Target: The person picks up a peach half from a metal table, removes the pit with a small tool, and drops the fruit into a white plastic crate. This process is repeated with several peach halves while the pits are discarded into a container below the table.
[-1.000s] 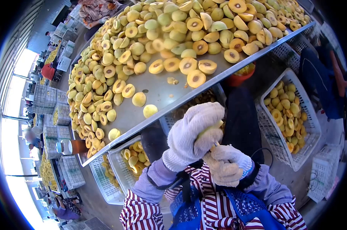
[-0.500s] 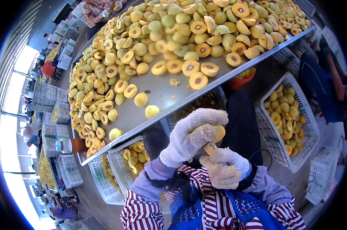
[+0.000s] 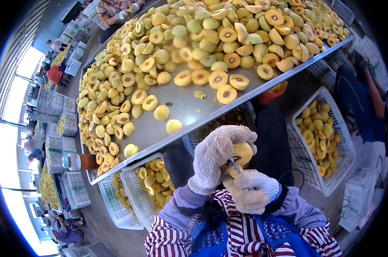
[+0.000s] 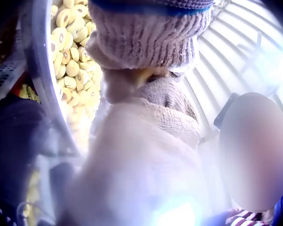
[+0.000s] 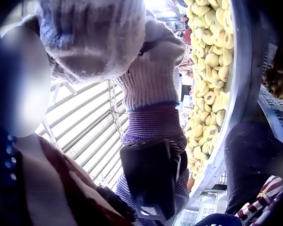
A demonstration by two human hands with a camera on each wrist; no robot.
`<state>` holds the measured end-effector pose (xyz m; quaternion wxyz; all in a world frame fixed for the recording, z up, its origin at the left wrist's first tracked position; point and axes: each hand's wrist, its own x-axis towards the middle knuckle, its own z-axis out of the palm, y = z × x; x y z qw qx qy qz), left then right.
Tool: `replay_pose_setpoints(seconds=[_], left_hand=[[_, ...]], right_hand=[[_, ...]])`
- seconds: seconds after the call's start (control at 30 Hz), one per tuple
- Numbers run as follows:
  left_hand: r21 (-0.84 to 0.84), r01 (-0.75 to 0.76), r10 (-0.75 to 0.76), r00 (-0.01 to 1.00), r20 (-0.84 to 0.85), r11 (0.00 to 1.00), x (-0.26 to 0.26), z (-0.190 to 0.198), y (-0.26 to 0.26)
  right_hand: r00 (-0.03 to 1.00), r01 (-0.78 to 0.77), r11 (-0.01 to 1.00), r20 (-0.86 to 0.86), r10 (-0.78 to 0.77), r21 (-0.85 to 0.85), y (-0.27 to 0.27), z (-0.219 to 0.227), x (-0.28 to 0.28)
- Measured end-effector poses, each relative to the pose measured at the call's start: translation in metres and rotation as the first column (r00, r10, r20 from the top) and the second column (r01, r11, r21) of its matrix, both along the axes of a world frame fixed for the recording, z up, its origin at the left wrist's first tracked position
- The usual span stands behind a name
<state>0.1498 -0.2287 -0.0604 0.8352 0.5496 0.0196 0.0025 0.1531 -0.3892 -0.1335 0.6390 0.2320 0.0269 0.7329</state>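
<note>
Left hand [image 3: 214, 156], in a knitted work glove: curling its fingers round a yellow peach half [image 3: 242, 153] and holding it up in front of the chest, just below the table edge. Cut face of the fruit is turning toward the right hand.

Right hand [image 3: 250, 189], also gloved: closing round a small blue-handled pitting tool [image 3: 234, 165], whose tip is touching the lower edge of the peach half. The two hands are meeting just above a red-and-white striped shirt [image 3: 245, 231] and a blue apron [image 3: 284, 231].

Steel table [image 3: 181, 109]: carrying a large heap of halved peaches [image 3: 189, 47], many lying cut side up with the dark stone hollow showing; a few single halves are lying apart near the front rim.

White plastic crate [image 3: 331, 171]: standing on the floor to the right, holding peach pieces.

Second crate [image 3: 132, 190]: sitting under the table edge to the left, also holding fruit.

Wrist views: showing blurred gloves close up, with the peach heap beyond; finger detail is not readable there.
</note>
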Motion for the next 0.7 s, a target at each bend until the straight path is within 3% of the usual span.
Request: replay_pose_setpoints(seconds=[0.03, 0.1, 0.17, 0.2, 0.27, 0.37, 0.4, 0.47, 0.5, 0.53, 0.6, 0.63, 0.7], left_hand=[[-0.053, -0.033, 0.031, 0.999, -0.025, 0.998, -0.002, 0.002, -0.003], [-0.157, -0.057, 0.051, 0.998, -0.043, 0.986, -0.005, 0.004, -0.002], [-0.264, -0.03, 0.026, 0.999, -0.021, 0.964, -0.007, 0.005, 0.003], [-0.084, -0.02, 0.028, 0.995, 0.095, 0.996, -0.005, 0.0, 0.009], [0.276, -0.062, -0.026, 0.952, 0.304, 0.959, -0.001, -0.016, 0.025], [0.605, -0.329, -0.18, 0.757, 0.628, 0.725, 0.013, -0.016, 0.045], [0.564, -0.319, -0.143, 0.766, 0.627, 0.761, 0.011, -0.02, 0.045], [0.265, -0.124, 0.003, 0.911, 0.413, 0.956, -0.001, -0.021, 0.036], [0.074, -0.058, 0.036, 0.96, 0.277, 0.996, -0.007, -0.02, 0.03], [-0.124, -0.084, 0.104, 0.98, 0.168, 0.989, -0.013, -0.014, 0.021], [-0.304, -0.149, 0.193, 0.974, 0.121, 0.941, -0.018, -0.01, 0.01], [-0.39, -0.182, 0.234, 0.968, 0.09, 0.903, -0.019, -0.009, 0.007], [-0.499, -0.248, 0.24, 0.967, -0.081, 0.83, -0.02, -0.006, 0.007]], right_hand=[[0.999, -0.037, 0.993, -0.022, 0.039, 0.112, 0.007, -0.011, 0.0], [0.999, -0.052, 0.988, -0.003, 0.053, 0.146, 0.009, -0.018, 0.0], [0.999, -0.024, 1.0, 0.035, 0.025, -0.014, 0.006, 0.002, 0.004], [0.999, -0.02, 0.995, 0.033, 0.023, -0.095, 0.005, 0.014, 0.006], [0.995, -0.076, 0.963, -0.077, 0.058, -0.259, 0.004, 0.041, 0.01], [0.997, -0.032, 0.945, -0.074, 0.008, -0.326, 0.013, 0.057, 0.011], [0.995, -0.04, 0.976, -0.095, 0.02, -0.214, 0.016, 0.048, 0.009], [0.99, -0.045, 0.999, -0.131, 0.047, 0.016, 0.024, 0.025, 0.002], [0.994, -0.056, 0.998, -0.099, 0.053, -0.026, 0.024, 0.027, 0.003], [0.996, -0.066, 0.995, -0.066, 0.062, -0.07, 0.024, 0.032, 0.005], [0.996, -0.037, 0.994, -0.073, 0.045, 0.102, 0.036, 0.024, 0.0], [0.992, 0.012, 0.951, -0.121, 0.027, 0.31, 0.053, 0.003, -0.011], [0.999, 0.024, 0.968, 0.029, -0.032, 0.251, 0.057, 0.004, -0.01]])
